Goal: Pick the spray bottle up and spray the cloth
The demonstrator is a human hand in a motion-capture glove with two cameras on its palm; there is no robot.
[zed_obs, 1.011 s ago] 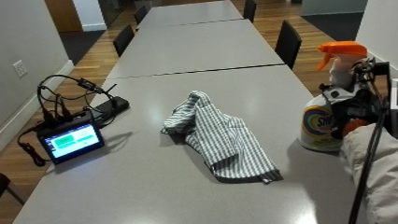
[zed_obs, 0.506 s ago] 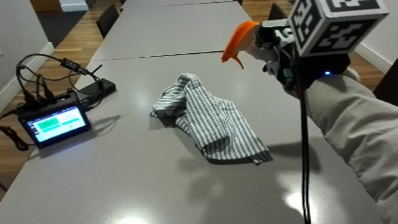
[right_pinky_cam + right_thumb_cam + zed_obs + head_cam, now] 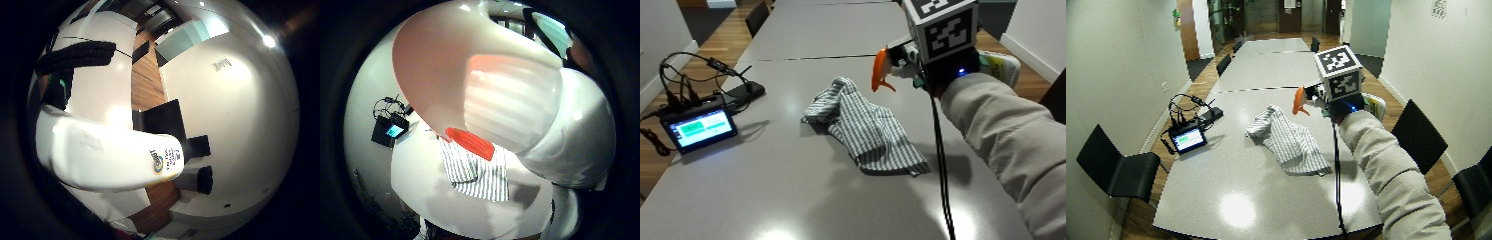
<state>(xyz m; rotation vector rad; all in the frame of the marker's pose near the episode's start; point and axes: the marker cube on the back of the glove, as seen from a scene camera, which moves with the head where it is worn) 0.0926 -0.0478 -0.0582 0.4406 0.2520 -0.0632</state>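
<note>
Gloved right hand (image 3: 943, 75) holding spray bottle (image 3: 996, 65) aloft over bench (image 3: 773, 165), fingers wrapping neck, orange nozzle (image 3: 879, 70) tilting toward striped cloth (image 3: 866, 125). Bottle looking light, rigid, smooth plastic; neck under trigger likely best hold. Cloth lying soft, rumpled, on bench.

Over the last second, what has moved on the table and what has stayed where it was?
The spray bottle has left the table: a second ago it stood at the right edge, now the right hand holds it tilted in the air, its orange nozzle toward the striped cloth. The cloth lies crumpled as before, and the small screen with its cables has stayed put.
</note>
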